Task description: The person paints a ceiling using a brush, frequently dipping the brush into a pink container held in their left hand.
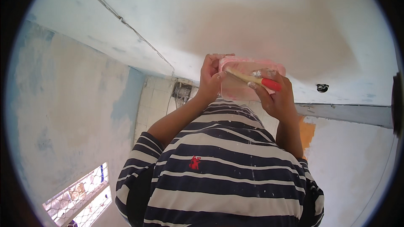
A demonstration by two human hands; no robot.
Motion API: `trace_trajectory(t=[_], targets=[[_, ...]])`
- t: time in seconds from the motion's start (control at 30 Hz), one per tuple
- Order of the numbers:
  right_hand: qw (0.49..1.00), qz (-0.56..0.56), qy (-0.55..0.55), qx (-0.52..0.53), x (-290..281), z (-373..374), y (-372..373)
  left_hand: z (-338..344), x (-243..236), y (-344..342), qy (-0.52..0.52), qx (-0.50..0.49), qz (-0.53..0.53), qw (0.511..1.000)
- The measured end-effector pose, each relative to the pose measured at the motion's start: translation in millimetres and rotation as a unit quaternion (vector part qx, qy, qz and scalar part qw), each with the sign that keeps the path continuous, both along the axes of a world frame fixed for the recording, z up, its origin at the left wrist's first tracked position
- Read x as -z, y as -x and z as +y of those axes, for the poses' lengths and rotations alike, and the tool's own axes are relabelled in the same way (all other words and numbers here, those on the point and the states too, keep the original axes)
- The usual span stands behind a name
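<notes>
The person's left hand [211, 79] grips the left end of a pink tub [252, 61], thumb on the near side and fingers behind. The right hand [278, 96] is closed around a tool [244, 75] with a pale handle and red butt, its far end pointing left over the tub. From here I cannot tell whether that end is a blade or bristles, nor whether it touches the tub. The tub is held up in front of the chest, close to the wall ahead [168, 8], though I cannot say whether it touches it.

The work looks partway along to me. The left wall [71, 88] wears a broad whitish coat, yet blue shows along its edges and in patches, so that side seems unfinished. The wall ahead is mostly pale, with a large tan-grey area behind the hands; damp filler or mere shadow, I cannot decide. To the right, an orange patch [306, 134] sits bare beside white, which I take as another part left over. White smears mark the fingers, and specks dot the striped shirt [227, 164]. How much the tub holds is unclear.
</notes>
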State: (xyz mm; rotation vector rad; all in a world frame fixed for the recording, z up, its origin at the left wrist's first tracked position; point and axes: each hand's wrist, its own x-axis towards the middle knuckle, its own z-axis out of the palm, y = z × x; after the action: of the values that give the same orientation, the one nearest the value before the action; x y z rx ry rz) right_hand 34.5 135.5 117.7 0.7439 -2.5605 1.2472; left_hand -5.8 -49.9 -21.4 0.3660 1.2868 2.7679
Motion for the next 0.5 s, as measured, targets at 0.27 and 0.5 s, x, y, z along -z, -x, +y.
trace_trajectory(t=[0.27, 0.5], targets=[[0.987, 0.053, 0.122, 0.094, 16, 2, -4, -5, -6, -3, -0.065, -0.034, -0.041, 0.996], [0.875, -0.063, 0.436, 0.203, 44, -31, -16, -3, -8, -2, -0.075, -0.083, -0.107, 0.988]])
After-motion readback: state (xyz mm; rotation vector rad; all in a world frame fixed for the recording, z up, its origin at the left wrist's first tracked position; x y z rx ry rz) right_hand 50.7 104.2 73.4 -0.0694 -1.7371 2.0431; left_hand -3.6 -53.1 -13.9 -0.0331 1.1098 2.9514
